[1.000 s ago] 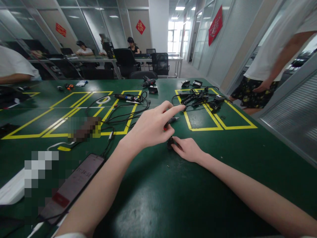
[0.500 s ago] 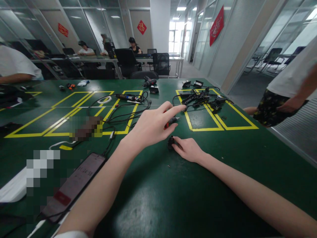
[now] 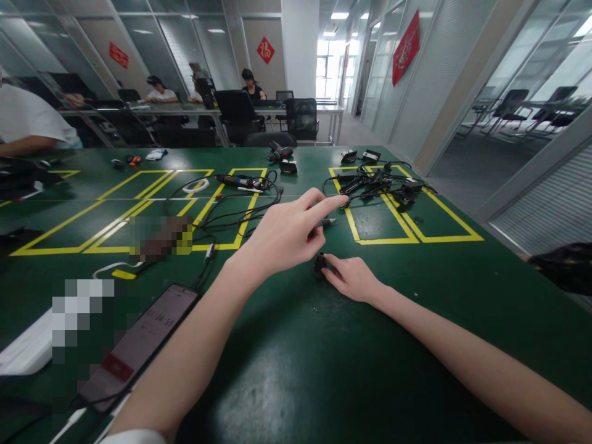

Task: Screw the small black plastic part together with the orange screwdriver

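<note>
My left hand [image 3: 291,231] is in the middle above the green table, index finger stretched forward and thumb curled in. Its closed fingers are round a red-and-black power drill [image 3: 329,222], whose metal tip points right; the palm hides most of its body. To the lower right, my right hand [image 3: 354,277] pinches a small black part [image 3: 319,265] between thumb and fingers, keeping it against the table [image 3: 287,370]. Tiny bits [image 3: 315,309] lie just nearer than that part.
A phone [image 3: 139,345] with its cable lies at the left, beside a blurred brown object [image 3: 166,237]. Black cables [image 3: 222,216] run behind my left hand. More black parts [image 3: 370,182] lie within yellow tape at the back right. Another drill [image 3: 280,153] stands farther back.
My left thumb has curled in towards the fingers. My right hand and the black part have stayed in place. A person at the right has moved mostly out of view.
</note>
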`<state>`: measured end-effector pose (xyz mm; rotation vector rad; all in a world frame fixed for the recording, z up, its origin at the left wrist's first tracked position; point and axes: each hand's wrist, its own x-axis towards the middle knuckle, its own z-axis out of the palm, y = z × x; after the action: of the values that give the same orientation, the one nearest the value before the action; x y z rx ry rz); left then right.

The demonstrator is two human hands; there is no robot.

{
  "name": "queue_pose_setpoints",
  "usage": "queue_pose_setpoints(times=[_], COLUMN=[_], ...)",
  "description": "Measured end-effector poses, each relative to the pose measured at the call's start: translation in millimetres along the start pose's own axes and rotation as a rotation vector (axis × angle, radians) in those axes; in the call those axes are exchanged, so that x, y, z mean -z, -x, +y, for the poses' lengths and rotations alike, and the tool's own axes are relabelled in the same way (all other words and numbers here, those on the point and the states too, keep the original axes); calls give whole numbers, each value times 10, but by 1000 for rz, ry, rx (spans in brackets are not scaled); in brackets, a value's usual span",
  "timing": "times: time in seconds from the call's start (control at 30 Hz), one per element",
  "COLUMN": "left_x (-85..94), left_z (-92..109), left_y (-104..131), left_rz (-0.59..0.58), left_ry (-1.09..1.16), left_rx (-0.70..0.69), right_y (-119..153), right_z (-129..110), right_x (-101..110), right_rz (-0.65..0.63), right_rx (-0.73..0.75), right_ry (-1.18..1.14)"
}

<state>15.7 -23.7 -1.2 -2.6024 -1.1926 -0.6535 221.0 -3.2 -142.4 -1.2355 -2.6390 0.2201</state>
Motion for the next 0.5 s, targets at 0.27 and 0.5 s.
queue_pose_setpoints(times=[0.27,0.5], left_x=[-17,-5], left_z=[-9,1], left_y=[-1,1], left_rz=[22,12], left_ry=[4,4], left_rx=[-21,-14], right_y=[0,4], right_z=[7,-7], right_x=[-8,16], right_rz=[16,5], right_rx=[3,0], right_ry=[5,-13])
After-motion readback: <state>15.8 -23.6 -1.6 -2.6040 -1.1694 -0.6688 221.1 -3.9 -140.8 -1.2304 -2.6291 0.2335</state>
